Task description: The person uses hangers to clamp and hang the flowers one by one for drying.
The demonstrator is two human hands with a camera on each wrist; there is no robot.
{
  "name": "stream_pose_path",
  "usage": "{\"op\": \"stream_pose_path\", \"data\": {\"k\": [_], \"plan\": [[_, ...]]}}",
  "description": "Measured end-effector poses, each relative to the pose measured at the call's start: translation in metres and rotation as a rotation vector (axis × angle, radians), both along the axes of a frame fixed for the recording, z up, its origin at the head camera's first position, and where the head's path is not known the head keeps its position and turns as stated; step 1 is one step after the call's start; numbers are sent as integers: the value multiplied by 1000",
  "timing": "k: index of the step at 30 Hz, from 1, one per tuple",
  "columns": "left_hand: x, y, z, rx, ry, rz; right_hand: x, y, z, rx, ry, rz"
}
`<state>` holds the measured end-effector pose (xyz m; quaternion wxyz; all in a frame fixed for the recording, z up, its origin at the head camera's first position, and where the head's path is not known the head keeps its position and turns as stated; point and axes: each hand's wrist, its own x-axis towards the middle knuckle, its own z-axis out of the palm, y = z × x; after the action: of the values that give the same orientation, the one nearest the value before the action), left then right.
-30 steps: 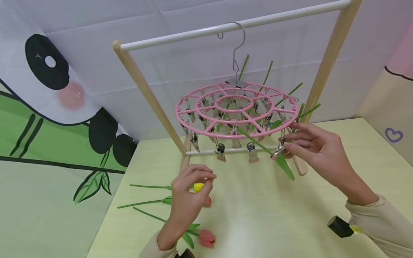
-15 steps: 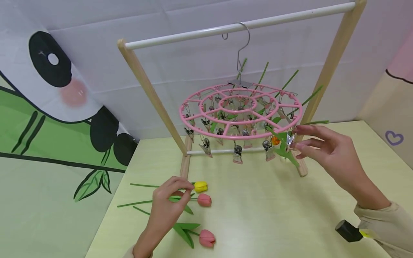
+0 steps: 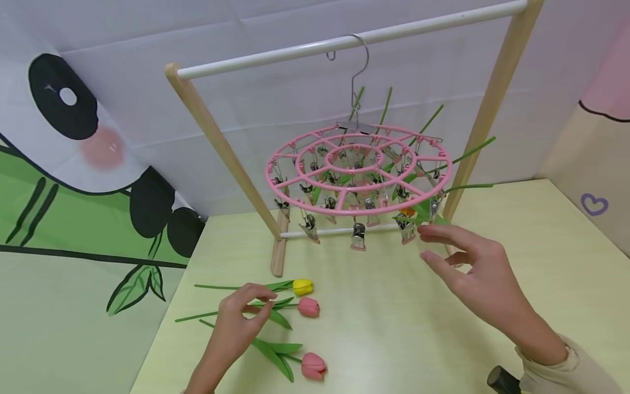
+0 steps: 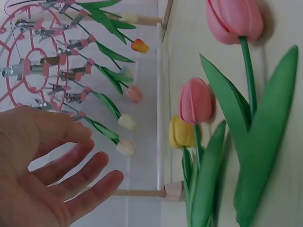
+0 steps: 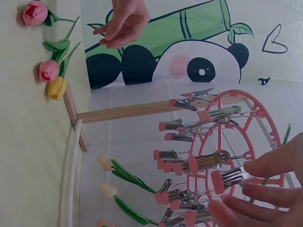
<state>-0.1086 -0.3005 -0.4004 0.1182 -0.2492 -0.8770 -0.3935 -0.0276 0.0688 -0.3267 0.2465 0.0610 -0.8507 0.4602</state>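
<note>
My left hand [image 3: 236, 320], fingers loosely bent and holding nothing, is over the stems of the tulips lying on the table: a yellow tulip [image 3: 302, 287], a pink tulip [image 3: 308, 307] and another pink tulip [image 3: 313, 366]. A pink round clip hanger [image 3: 359, 212] bears several metal clips [image 3: 357, 236]. My right hand [image 3: 477, 279], thumb and fingers apart, is just below its right side, close to a clip [image 5: 232, 177]. Several tulips hang upside down in the clips, among them an orange tulip [image 4: 140, 46] and a white tulip [image 4: 127, 147].
A stand with wooden legs [image 3: 223, 148] and a white top rod [image 3: 295, 53] carries the hanger by its metal hook [image 3: 366, 57]. A lower white bar [image 3: 325, 232] crosses near the table [image 3: 374, 328]. Behind hangs a cloth with a panda print [image 3: 64, 98].
My right hand has let go of the clip at the hanger's right side and moved down and left. My left hand has moved left and down over the lying tulips. The hanger has turned a little.
</note>
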Motion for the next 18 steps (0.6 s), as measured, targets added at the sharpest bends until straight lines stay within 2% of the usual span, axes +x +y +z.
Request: {"op": "stream_pose_path", "data": {"k": [6, 12, 18], "plan": [[-4, -11, -9, -66, -157, 45, -5, -7, -6, 22, -5, 29], [-7, -27, -19, -82, -217, 25, -5, -9, -8, 33, 29, 13], [-9, -44, -24, -117, -270, 34, -7, -10, -7, 26, 25, 38]]}}
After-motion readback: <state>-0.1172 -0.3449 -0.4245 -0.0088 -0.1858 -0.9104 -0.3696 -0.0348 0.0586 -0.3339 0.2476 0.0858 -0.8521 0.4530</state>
